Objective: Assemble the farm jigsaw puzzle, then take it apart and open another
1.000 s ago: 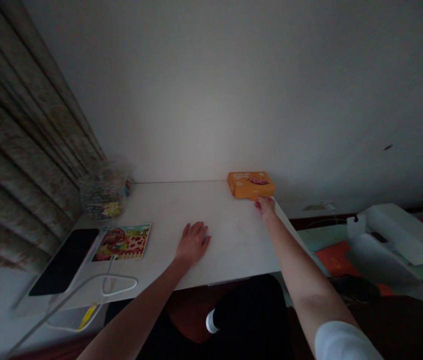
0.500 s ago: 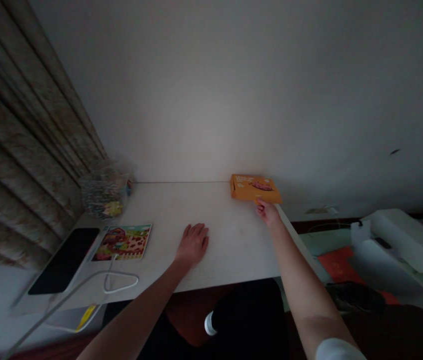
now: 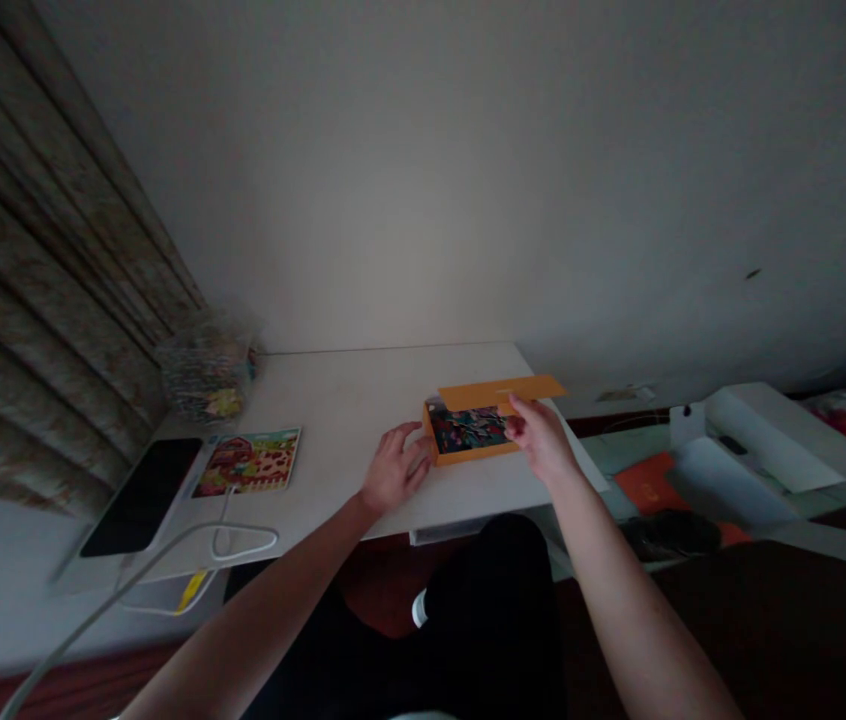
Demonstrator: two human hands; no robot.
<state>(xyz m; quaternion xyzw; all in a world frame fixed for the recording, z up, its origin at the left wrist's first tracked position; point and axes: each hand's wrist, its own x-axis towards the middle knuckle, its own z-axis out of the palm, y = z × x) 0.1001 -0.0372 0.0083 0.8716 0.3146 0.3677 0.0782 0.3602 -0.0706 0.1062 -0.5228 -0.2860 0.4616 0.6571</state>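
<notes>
An orange cardboard box (image 3: 468, 457) lies on the right part of the white table (image 3: 348, 385), its lid raised. Dark, many-coloured pieces (image 3: 472, 428) fill it, too small to name. My right hand (image 3: 539, 437) pinches the front edge of the lid (image 3: 498, 390) between thumb and fingers, holding it tilted up. My left hand (image 3: 397, 468) is beside the box's left end, fingers spread and slightly bent; whether the fingertips touch the box I cannot tell. Farther left, a picture card (image 3: 247, 463) with a barn and a cow-spot pattern lies flat.
A black-screened phone or tablet (image 3: 142, 497) rests at the table's left edge, with a white cable (image 3: 243, 550) curling nearby. A clear plastic bag of small things (image 3: 205, 375) stands by the curtain (image 3: 40, 250). An open white box (image 3: 738, 470) sits lower at right.
The orange box has moved from the back right of the table toward me and left. Its lid, shut before, is now lifted by my right hand. My left hand has shifted nearer the box.
</notes>
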